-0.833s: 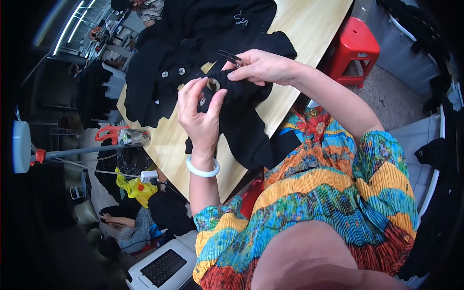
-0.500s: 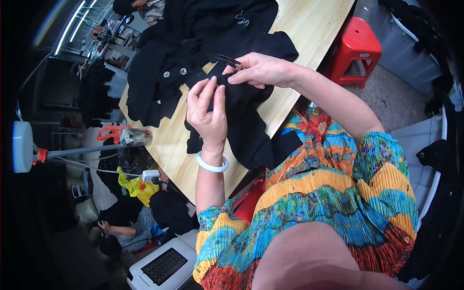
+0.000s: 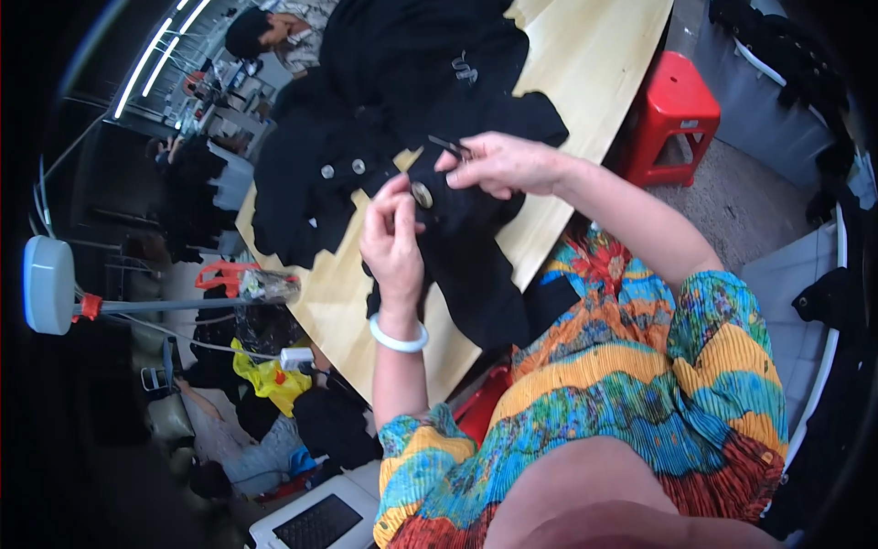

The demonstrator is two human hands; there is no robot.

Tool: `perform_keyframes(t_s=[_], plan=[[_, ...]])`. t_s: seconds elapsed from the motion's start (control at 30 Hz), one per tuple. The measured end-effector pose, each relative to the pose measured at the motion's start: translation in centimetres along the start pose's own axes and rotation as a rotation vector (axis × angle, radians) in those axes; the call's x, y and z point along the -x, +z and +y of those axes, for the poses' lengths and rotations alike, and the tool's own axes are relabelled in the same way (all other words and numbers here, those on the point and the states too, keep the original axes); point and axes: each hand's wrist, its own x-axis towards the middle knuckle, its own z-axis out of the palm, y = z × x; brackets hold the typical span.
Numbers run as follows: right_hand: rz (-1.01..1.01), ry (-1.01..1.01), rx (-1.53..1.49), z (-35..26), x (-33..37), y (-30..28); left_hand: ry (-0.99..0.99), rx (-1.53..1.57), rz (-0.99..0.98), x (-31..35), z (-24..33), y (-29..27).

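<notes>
My left hand [image 3: 393, 240], with a pale bangle on the wrist, pinches its fingers at the edge of a black garment [image 3: 466, 274] spread over the table. Right beside those fingertips sits a round, gold-toned button [image 3: 422, 194] on the cloth. In my right hand [image 3: 503, 165] is a small pair of dark thread snips [image 3: 448, 146], blades pointing up and left, clear of the left hand. Two shiny round buttons [image 3: 343, 168] show farther left on the black cloth. What exactly lies between the left fingertips is partly hidden.
More black cloth covers much of the wooden table [image 3: 585, 55], with a loose pale thread [image 3: 465, 69] on it. A red stool [image 3: 675, 119] stands at the right. A lamp [image 3: 48, 284] on an arm reaches in from the left. Other people sit at far left and lower left.
My hands have drawn apart, the right one with the snips shifting right and down. The gold-toned button has come into sight by my left fingers. The whole view has shifted slightly.
</notes>
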Motion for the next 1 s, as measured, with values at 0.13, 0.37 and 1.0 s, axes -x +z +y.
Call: perform_keyframes(t_s=[0.13,0.37,1.0], plan=[[-0.049,0.033,-0.095,-0.1,-0.4,-0.8,-0.105,0.188,-0.339,-1.7,-0.7,-1.6],[-0.029,0.084,-0.261,1.1,-0.9,-2.2,-0.307,0.363,-0.519,-2.6,-1.3,-1.6],[0.477,-0.727,1.321,2.5,1.6,0.0,-0.629,0.595,-0.28,-2.7,-1.5,0.9]])
